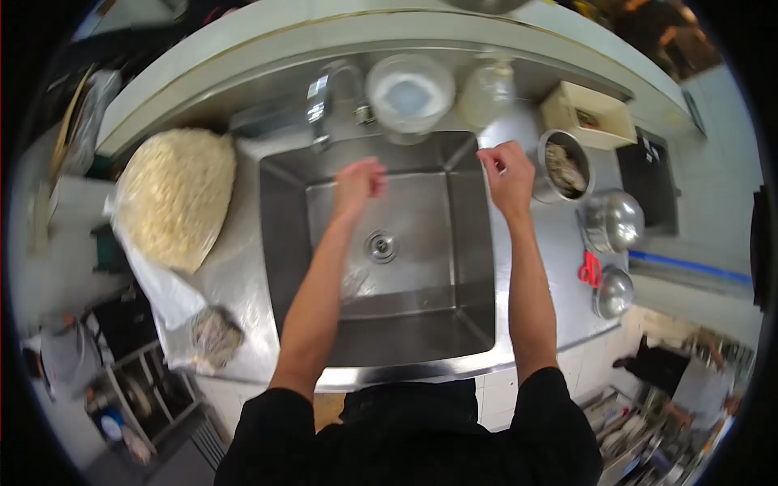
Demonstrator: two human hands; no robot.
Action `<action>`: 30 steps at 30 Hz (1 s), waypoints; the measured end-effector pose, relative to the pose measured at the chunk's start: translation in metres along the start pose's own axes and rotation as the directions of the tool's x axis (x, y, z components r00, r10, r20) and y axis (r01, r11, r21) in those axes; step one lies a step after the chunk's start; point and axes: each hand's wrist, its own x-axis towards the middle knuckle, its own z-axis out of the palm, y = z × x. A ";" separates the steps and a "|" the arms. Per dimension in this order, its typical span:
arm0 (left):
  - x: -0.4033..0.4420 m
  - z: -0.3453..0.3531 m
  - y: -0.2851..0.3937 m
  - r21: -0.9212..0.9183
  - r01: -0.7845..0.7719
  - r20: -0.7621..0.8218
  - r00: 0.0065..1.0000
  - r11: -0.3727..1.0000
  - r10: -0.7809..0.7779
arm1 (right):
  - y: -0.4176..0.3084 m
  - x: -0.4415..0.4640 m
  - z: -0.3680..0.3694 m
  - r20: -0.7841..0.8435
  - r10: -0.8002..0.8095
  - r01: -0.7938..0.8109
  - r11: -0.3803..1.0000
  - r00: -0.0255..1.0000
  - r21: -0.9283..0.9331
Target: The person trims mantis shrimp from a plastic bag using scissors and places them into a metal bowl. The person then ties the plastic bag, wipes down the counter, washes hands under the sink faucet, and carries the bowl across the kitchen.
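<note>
My left hand (359, 186) hangs over the steel sink (421, 206), its fingers blurred by motion. At the sink's right rim, my right hand (509, 172) has its fingers curled in and pressed together; whether anything small is between them cannot be made out. Just right of it stands a round metal container (551, 193) with greyish-brown food inside. Behind the sink are the curved faucet (318, 109), a clear tub (411, 121) with a whitish content, and a pump bottle (489, 91).
A large bag of pale pieces (177, 194) lies left of the sink, with a smaller bag (215, 338) below. On the right are a cream bin (612, 121), metal bowls (614, 220), and red-handled scissors (590, 270). People (689, 381) stand in the background.
</note>
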 end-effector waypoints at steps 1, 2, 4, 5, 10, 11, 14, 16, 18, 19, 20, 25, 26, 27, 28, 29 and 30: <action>0.004 -0.001 0.008 0.124 -0.061 -0.201 0.976 0.990 0.085 | 0.021 0.013 -0.027 -0.023 -0.007 0.003 0.991 1.000 -0.131; 0.016 -0.012 0.006 0.250 -0.101 -0.233 0.959 0.963 0.161 | 0.045 0.030 -0.056 -0.066 -0.046 0.028 0.969 0.997 -0.245; 0.036 -0.015 0.016 0.598 -0.228 -0.275 0.843 0.769 0.463 | 0.082 0.068 -0.109 -0.284 -0.091 -0.010 0.942 0.955 -0.336; 0.037 -0.009 0.030 0.659 -0.275 -0.295 0.762 0.700 0.577 | 0.088 0.088 -0.135 -0.327 -0.069 -0.065 0.922 0.943 -0.381; 0.061 0.004 0.050 0.763 -0.235 -0.262 0.740 0.603 0.619 | 0.155 0.157 -0.188 -0.454 0.094 -0.283 0.885 0.886 -0.369; 0.067 0.001 0.044 0.813 -0.193 -0.225 0.765 0.549 0.603 | 0.210 0.160 -0.183 -0.189 0.066 -0.165 0.800 0.980 -0.577; 0.074 0.000 0.038 0.876 -0.222 -0.178 0.676 0.428 0.715 | 0.242 0.170 -0.183 0.093 0.175 -0.063 0.721 0.980 -0.690; 0.081 -0.011 0.024 0.760 -0.196 -0.330 0.705 0.620 0.628 | 0.228 0.182 -0.187 0.018 0.270 -0.208 0.779 0.963 -0.592; 0.086 -0.023 0.015 0.614 -0.162 -0.455 0.727 0.772 0.514 | 0.228 0.179 -0.182 0.040 0.237 -0.160 0.764 0.971 -0.624; 0.084 -0.026 0.015 0.329 -0.113 -0.474 0.839 0.938 0.267 | 0.239 0.179 -0.181 0.063 0.194 -0.105 0.743 0.979 -0.661; 0.078 -0.033 0.012 0.016 -0.008 -0.412 0.911 1.000 0.014 | 0.248 0.179 -0.183 0.053 0.197 -0.110 0.728 0.979 -0.677; 0.013 0.002 0.053 0.464 0.199 -0.146 0.978 0.863 -0.147 | 0.228 0.165 -0.172 -0.128 0.106 -0.164 0.749 0.986 -0.642; 0.003 -0.001 0.055 0.538 0.172 -0.095 0.985 0.825 -0.143 | 0.221 0.157 -0.167 -0.112 0.114 -0.159 0.760 0.987 -0.631; 0.000 -0.014 0.044 0.539 0.183 -0.109 0.983 0.822 -0.148 | 0.211 0.155 -0.166 -0.128 0.130 -0.182 0.765 0.983 -0.618; 0.002 -0.023 0.029 0.608 0.104 -0.058 0.995 0.787 -0.087 | 0.200 0.157 -0.163 -0.149 0.138 -0.201 0.768 0.979 -0.609; 0.009 -0.029 0.016 0.666 0.014 0.010 1.000 0.746 -0.027 | 0.191 0.158 -0.157 -0.152 0.130 -0.196 0.766 0.980 -0.612; 0.004 -0.027 0.021 0.714 0.031 0.018 0.998 0.699 -0.062 | 0.176 0.155 -0.152 -0.175 0.255 -0.304 0.874 0.951 -0.378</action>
